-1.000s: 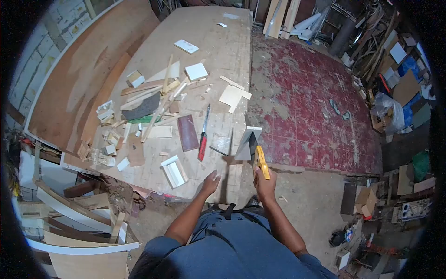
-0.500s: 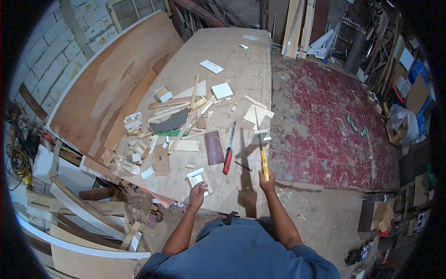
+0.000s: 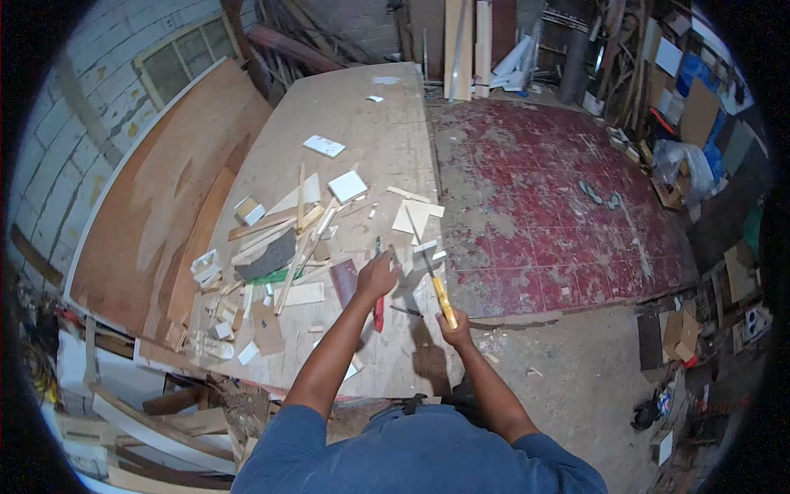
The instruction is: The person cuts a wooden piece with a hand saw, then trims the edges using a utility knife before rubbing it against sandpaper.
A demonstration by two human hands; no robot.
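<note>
My right hand [image 3: 455,329] is closed around the yellow handle of a hand saw [image 3: 444,303]. Its long thin blade, seen almost edge-on, points away from me over the right side of the table. My left hand [image 3: 379,274] lies over the middle of a red-handled tool [image 3: 378,316], whose metal tip shows beyond the fingers. The fingers are bent and partly smeared; I cannot tell whether they grip it. Left of that hand is a dark red-brown board [image 3: 343,282]. Between my hands lies a thin dark stick [image 3: 406,312]. My left forearm partly covers a white-topped wood piece [image 3: 355,367].
Offcuts and strips of wood [image 3: 284,255] are heaped on the left of the wooden table [image 3: 370,111]. White blocks [image 3: 348,187] lie farther back. A large curved panel [image 3: 156,214] stands at left. Red tiled floor [image 3: 535,198] borders the right edge, with sandals [image 3: 599,195] on it.
My left hand has left the white-topped wood piece and moved forward and right onto the red-handled tool. My right hand keeps hold of the saw. The view has turned to the right.
</note>
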